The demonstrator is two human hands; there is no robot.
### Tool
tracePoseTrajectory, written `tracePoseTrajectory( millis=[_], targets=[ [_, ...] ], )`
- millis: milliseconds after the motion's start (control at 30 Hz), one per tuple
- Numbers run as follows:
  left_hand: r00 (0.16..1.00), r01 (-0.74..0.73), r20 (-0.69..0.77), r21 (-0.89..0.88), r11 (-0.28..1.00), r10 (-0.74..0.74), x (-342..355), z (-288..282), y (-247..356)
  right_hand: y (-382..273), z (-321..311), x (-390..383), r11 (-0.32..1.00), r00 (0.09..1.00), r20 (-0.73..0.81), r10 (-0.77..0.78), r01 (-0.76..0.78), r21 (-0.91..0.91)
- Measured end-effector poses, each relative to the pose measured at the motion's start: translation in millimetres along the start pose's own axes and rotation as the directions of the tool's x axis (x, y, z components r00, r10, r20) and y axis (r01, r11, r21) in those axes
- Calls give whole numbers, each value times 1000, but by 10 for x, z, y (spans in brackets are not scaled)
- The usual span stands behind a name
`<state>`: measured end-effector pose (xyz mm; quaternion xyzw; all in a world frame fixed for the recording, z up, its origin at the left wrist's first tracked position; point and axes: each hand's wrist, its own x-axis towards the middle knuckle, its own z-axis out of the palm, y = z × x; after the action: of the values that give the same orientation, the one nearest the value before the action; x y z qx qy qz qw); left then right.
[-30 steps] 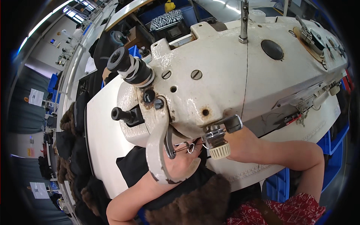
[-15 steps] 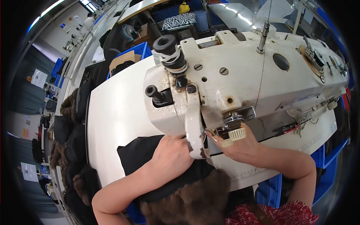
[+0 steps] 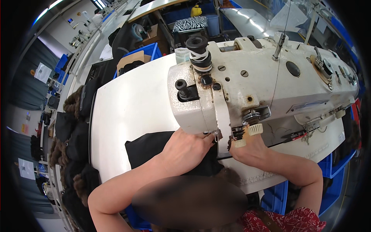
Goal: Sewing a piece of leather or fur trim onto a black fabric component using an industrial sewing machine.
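Note:
A white industrial sewing machine (image 3: 262, 77) stands over a white table. My left hand (image 3: 187, 151) rests on a black fabric piece (image 3: 148, 147), its fingers curled onto the cloth close to the machine's needle area. My right hand (image 3: 249, 149) is on the other side of the needle area, behind the cream tension knob (image 3: 255, 129); the machine head hides its fingers. Brown fur (image 3: 230, 176) shows at the fabric's near edge. A dark blurred patch covers most of the lower middle, so the rest of the piece is hidden.
Black garment pieces with brown fur (image 3: 77, 131) are heaped along the left table edge. Blue bins (image 3: 275, 197) hang below the table at the right. An open cardboard box (image 3: 133, 60) sits beyond the far left edge. A red-handled tool (image 3: 295, 135) lies under the machine arm.
The view has shifted, so the machine appears further right. Both hands stay at the needle area. The blurred patch now covers the fur that showed before.

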<state>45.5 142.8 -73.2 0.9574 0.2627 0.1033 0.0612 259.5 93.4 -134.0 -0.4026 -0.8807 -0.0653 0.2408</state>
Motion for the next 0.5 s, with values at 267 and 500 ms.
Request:
tracePoseTrajectory(
  millis=[267, 500],
  targets=[
    [1000, -16, -3, 12, 1000, 16, 28, -24, -14, -2, 18, 0, 998, 1000, 3, 1, -1, -57],
    [1000, -19, -1, -21, 1000, 19, -10, 23, -41, 19, 114, -32, 1000, 999, -49, 3, -4, -27]
  ],
)
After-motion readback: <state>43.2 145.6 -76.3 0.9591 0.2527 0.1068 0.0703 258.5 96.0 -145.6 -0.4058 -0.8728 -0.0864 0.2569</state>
